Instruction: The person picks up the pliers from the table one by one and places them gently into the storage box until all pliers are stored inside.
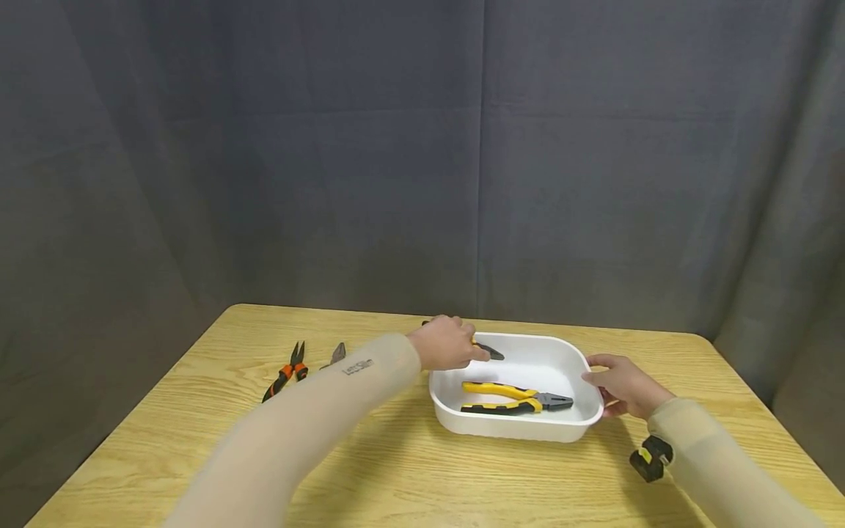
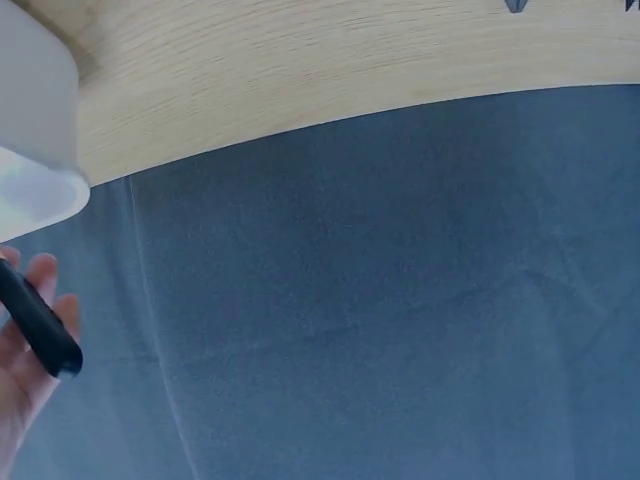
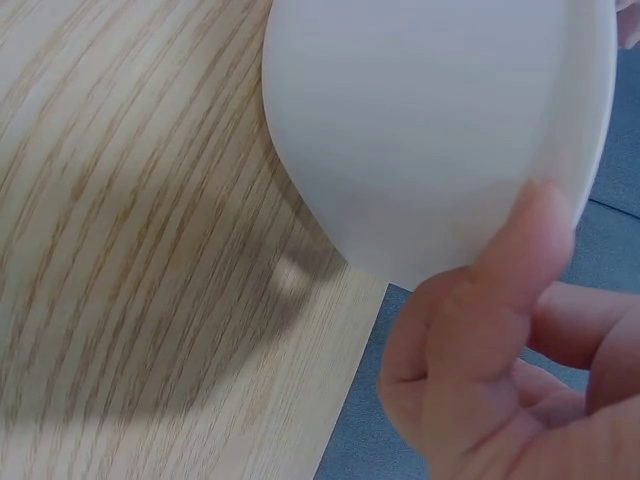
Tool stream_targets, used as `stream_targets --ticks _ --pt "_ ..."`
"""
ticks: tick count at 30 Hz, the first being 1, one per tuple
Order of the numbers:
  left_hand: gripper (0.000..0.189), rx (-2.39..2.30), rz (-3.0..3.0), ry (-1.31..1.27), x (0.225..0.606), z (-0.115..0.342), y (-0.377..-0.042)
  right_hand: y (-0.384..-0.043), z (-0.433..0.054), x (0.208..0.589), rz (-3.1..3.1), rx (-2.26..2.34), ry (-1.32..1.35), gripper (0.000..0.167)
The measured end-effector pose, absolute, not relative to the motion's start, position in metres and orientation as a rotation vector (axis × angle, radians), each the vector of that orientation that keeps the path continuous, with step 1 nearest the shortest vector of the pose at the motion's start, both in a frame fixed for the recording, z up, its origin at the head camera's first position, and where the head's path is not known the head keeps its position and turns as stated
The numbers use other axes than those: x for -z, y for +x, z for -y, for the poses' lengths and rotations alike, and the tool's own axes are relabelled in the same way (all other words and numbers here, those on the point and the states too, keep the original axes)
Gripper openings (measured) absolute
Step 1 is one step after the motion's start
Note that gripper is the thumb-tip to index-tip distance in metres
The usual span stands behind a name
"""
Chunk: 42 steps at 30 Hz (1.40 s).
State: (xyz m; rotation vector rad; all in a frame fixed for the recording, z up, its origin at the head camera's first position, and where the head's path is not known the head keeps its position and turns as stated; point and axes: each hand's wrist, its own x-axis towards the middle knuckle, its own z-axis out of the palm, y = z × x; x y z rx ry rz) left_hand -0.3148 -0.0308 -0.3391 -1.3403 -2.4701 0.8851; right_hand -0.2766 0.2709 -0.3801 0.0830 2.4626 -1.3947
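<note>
A white plastic tub (image 1: 508, 427) sits on the wooden table. My left hand (image 1: 449, 345) grips a pair of pliers (image 1: 491, 353) above the tub's far left corner, their dark jaws pointing right over the inside. One black handle end (image 2: 42, 325) sticks out of that hand in the left wrist view. Inside the tub lie yellow-and-black combination pliers (image 1: 528, 400), jaws to the right and handles spread. At the tub's right end, my right hand (image 1: 623, 385) holds the rim, with curled fingers (image 3: 470, 330) against the outer wall in the right wrist view.
Needle-nose pliers with orange-and-black handles (image 1: 287, 372) lie on the left of the table (image 1: 198, 440). Beside them, another pair of pliers (image 1: 339, 353) is mostly hidden behind my left forearm. A small black-and-yellow object (image 1: 650, 458) shows against my right sleeve. A grey curtain (image 1: 396, 183) hangs behind.
</note>
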Motion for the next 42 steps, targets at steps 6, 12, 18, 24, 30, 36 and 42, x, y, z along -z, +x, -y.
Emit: stream_targets --ticks 6,12,18,24,30,36,42 --pt "0.036 -0.78 2.52 -1.376 0.336 0.018 -0.317 -0.276 -0.27 0.379 -2.473 1.384 0.084 0.047" --pt "0.036 -0.57 2.666 -1.393 0.338 0.006 -0.32 -0.275 -0.267 0.378 -2.473 1.384 0.079 0.048" --pt "0.037 -0.544 2.713 -1.374 0.339 -0.004 -0.322 -0.272 -0.267 0.377 -2.468 1.396 0.066 0.048" --pt "0.038 -0.562 2.774 -1.349 0.338 -0.014 -0.323 -0.272 -0.266 0.378 -2.474 1.396 0.06 0.048" --pt "0.038 -0.508 2.873 -1.323 0.341 -0.025 -0.323 -0.27 -0.265 0.379 -2.475 1.398 0.069 0.048" --pt "0.039 -0.493 2.905 -1.281 0.349 -0.035 -0.328 -0.268 -0.263 0.378 -2.474 1.404 0.082 0.048" --pt "0.04 -0.331 3.017 -1.171 0.364 -0.04 -0.333 -0.267 -0.261 0.378 -2.473 1.418 0.08 0.047"
